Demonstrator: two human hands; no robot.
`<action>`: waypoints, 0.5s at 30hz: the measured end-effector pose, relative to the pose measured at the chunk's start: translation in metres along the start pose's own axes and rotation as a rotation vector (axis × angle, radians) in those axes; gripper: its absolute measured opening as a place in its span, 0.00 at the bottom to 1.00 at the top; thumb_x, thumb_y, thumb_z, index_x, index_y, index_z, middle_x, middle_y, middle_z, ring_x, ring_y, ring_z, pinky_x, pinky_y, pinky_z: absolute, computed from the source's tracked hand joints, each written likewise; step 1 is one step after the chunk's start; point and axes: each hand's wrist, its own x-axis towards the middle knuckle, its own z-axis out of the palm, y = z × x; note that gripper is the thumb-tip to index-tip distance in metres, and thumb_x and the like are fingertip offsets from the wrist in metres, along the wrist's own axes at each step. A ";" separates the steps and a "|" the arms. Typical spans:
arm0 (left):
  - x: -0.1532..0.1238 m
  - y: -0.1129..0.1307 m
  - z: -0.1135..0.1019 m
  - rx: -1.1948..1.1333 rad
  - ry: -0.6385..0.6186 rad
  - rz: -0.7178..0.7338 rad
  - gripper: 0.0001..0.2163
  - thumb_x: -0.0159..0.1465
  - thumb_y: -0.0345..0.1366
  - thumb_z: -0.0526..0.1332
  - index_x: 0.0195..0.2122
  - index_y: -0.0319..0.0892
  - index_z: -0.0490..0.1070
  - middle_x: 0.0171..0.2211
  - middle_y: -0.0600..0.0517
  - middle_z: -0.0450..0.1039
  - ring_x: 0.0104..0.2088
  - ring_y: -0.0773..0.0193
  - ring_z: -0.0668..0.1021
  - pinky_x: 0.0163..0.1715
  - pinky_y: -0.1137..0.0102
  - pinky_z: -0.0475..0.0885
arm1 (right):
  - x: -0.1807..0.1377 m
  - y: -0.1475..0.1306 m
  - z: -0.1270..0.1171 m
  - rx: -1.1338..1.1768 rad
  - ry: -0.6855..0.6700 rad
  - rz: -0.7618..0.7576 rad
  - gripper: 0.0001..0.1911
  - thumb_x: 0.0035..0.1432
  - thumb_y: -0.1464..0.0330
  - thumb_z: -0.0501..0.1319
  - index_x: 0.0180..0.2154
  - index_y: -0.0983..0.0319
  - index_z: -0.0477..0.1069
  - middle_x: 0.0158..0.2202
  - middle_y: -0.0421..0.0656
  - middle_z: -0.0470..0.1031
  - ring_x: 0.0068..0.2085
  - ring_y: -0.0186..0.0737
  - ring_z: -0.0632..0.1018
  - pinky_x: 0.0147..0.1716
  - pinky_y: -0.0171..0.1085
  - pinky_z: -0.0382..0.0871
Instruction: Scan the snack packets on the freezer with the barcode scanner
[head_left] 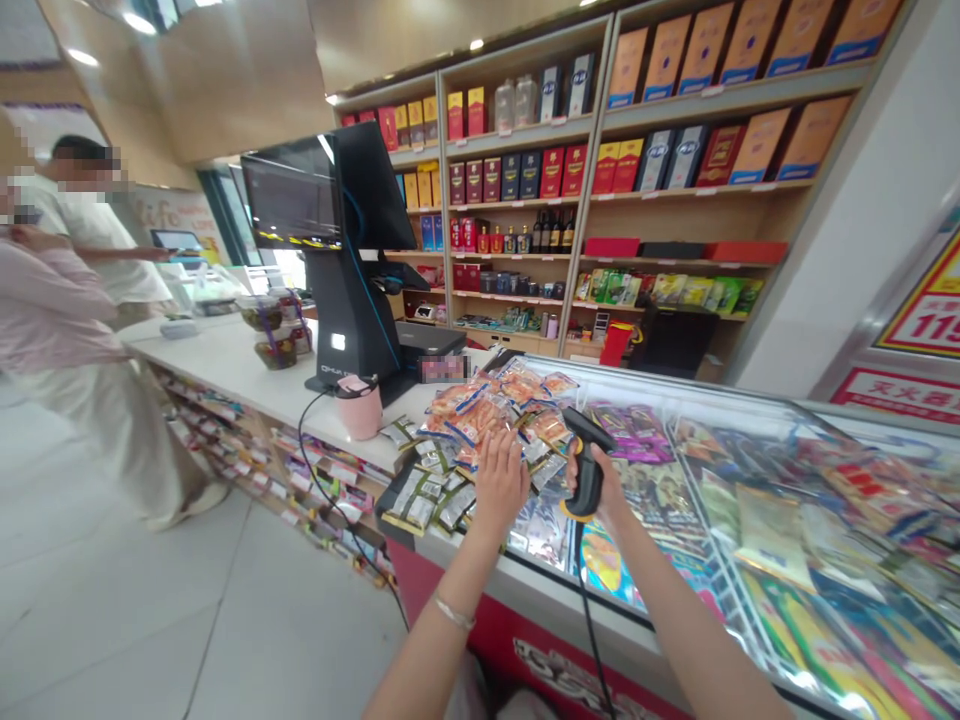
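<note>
My right hand (609, 488) grips a black and orange barcode scanner (589, 482), its cord hanging down the front of the freezer. My left hand (501, 478) lies over a heap of snack packets, fingers stretched out and a little apart. Under and behind these fingers are orange-red packets (463, 402) with blue edges. Green and silver packets (426, 496) lie to the left of the hand, at the near edge of the heap. The undersides of my fingers are hidden.
Below the heap is a glass-topped freezer (675, 590) with bagged goods inside. A pink cup (358, 408) and a black checkout terminal (349, 290) stand on the white counter (202, 350). Boxed goods fill the shelves (517, 150) behind. Two people (60, 280) stand at the left.
</note>
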 end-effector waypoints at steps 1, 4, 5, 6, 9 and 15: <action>0.002 -0.001 0.000 -0.006 -0.006 -0.021 0.18 0.61 0.28 0.53 0.53 0.38 0.61 0.53 0.41 0.68 0.58 0.55 0.66 0.59 0.52 0.61 | 0.001 0.000 0.000 0.003 0.000 -0.001 0.20 0.46 0.52 0.65 0.32 0.60 0.68 0.17 0.35 0.68 0.15 0.30 0.68 0.13 0.29 0.65; 0.006 -0.003 0.000 -0.042 -0.011 -0.078 0.19 0.60 0.26 0.52 0.54 0.37 0.60 0.52 0.41 0.68 0.57 0.55 0.67 0.58 0.52 0.62 | 0.003 -0.001 -0.001 0.005 0.005 -0.011 0.19 0.47 0.52 0.65 0.32 0.60 0.68 0.18 0.35 0.68 0.15 0.31 0.68 0.13 0.29 0.65; 0.006 -0.004 0.000 -0.056 -0.010 -0.092 0.19 0.60 0.26 0.52 0.54 0.37 0.60 0.52 0.41 0.68 0.57 0.55 0.67 0.58 0.52 0.62 | 0.004 0.000 -0.002 0.003 0.010 -0.012 0.18 0.47 0.53 0.65 0.32 0.60 0.68 0.18 0.35 0.68 0.16 0.31 0.68 0.13 0.29 0.65; 0.007 -0.004 -0.001 -0.068 -0.012 -0.106 0.19 0.59 0.25 0.52 0.53 0.37 0.60 0.51 0.41 0.68 0.57 0.56 0.67 0.58 0.52 0.62 | 0.005 0.000 -0.003 0.001 0.015 -0.010 0.18 0.47 0.53 0.65 0.31 0.60 0.68 0.18 0.35 0.68 0.16 0.31 0.68 0.13 0.30 0.65; 0.006 -0.004 0.000 -0.085 -0.022 -0.154 0.18 0.58 0.24 0.52 0.51 0.37 0.62 0.50 0.41 0.69 0.56 0.55 0.68 0.59 0.52 0.62 | 0.005 0.002 -0.005 0.002 0.028 -0.003 0.18 0.47 0.54 0.65 0.31 0.60 0.69 0.17 0.36 0.68 0.15 0.31 0.68 0.13 0.30 0.65; 0.001 -0.006 0.006 -0.054 -0.074 -0.181 0.19 0.58 0.25 0.52 0.52 0.36 0.62 0.49 0.41 0.70 0.53 0.53 0.71 0.55 0.53 0.66 | 0.004 -0.001 0.000 -0.016 0.046 -0.025 0.17 0.47 0.55 0.65 0.32 0.60 0.68 0.17 0.36 0.68 0.15 0.32 0.68 0.12 0.31 0.64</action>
